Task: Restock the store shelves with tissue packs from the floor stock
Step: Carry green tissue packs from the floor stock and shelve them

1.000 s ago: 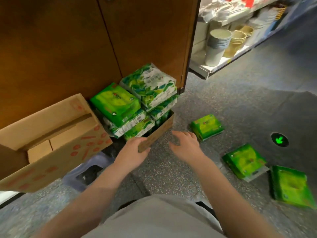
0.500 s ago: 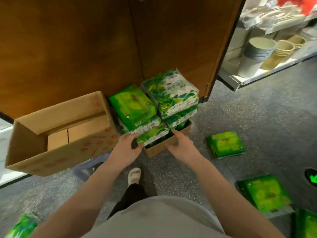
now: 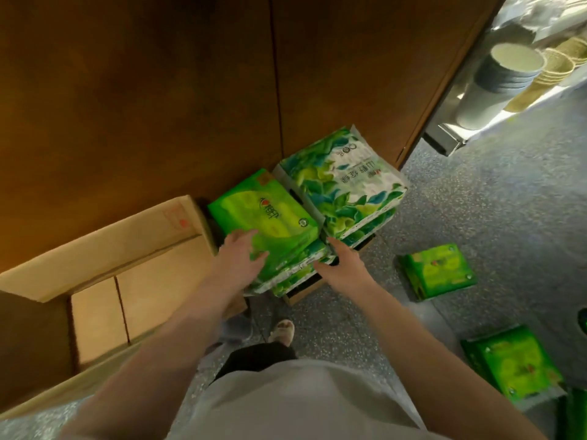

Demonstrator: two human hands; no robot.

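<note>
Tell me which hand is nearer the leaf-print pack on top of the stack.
Right. The right hand sits just below the leaf-print pack; the left hand rests on the bright green pack beside it.

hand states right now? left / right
Left hand: open, fingers flat on the bright green tissue pack.
Right hand: open, at the stack's right side; holding nothing visible.

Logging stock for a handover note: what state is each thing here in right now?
Left hand: open, resting flat on the bright green pack.
Right hand: at the stack's right side; grip unclear.
Bright green pack: sealed, tilted atop the stack.
Leaf-print pack: sealed, topmost.
Cardboard box: open.
Loose floor pack: lying flat.
</note>
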